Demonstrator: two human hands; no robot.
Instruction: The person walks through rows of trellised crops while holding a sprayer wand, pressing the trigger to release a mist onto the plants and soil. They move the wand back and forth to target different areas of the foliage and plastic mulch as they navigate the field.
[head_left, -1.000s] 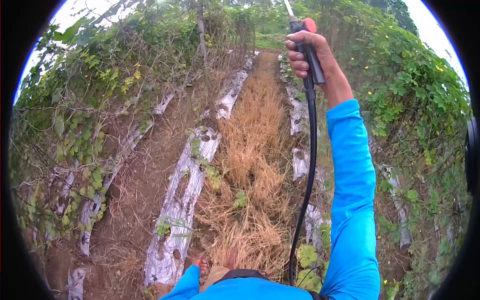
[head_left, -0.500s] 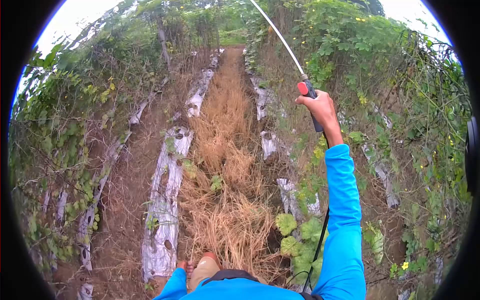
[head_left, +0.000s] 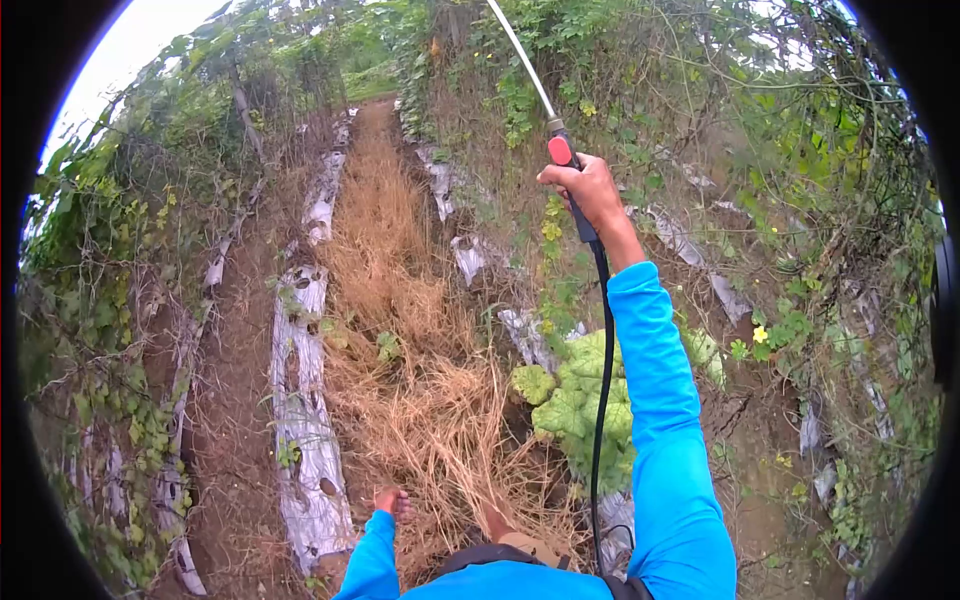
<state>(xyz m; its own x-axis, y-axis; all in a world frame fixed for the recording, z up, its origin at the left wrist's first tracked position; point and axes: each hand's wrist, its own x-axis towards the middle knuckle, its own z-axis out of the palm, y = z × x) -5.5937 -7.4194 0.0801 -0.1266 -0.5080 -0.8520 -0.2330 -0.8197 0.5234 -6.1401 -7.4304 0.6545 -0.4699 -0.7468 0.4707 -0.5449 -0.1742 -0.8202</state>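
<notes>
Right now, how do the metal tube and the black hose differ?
The metal tube is pale and silvery; the black hose is dark. The metal tube looks straight, while the black hose bends gently. The metal tube runs toward the frame's top edge; the black hose hangs down toward the waist. Both extend from the handle in the right hand.

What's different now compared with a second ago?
The view has swung right, so the straw-covered path sits further left. The right hand has come lower in the picture and swung right, towards the vines, with more of the wand showing. Nothing was taken or let go: that hand still grips the wand, and the left hand stays low and empty.
</notes>
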